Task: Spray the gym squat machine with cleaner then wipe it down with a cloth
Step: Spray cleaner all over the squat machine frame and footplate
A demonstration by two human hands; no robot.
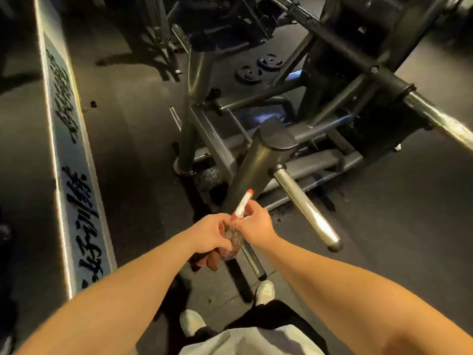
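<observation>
Left grip [210, 233] curling round spray bottle [233, 242] and brown cloth [210, 261]; right grip [254, 226] pinching its neck, near squat machine [258, 165] post. Bottle probably light, slick, best held at neck; cloth soft, limp.

2 black round weight plates [248, 73] lie flat on the dark rubber floor [133, 155] at upper centre. A white strip with black brush lettering [76, 160] runs down the left.

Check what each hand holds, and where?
Right hand grips the spray bottle at its neck, under the white head. Left hand holds a bunched brown cloth by its top, against the bottle's body.
</observation>
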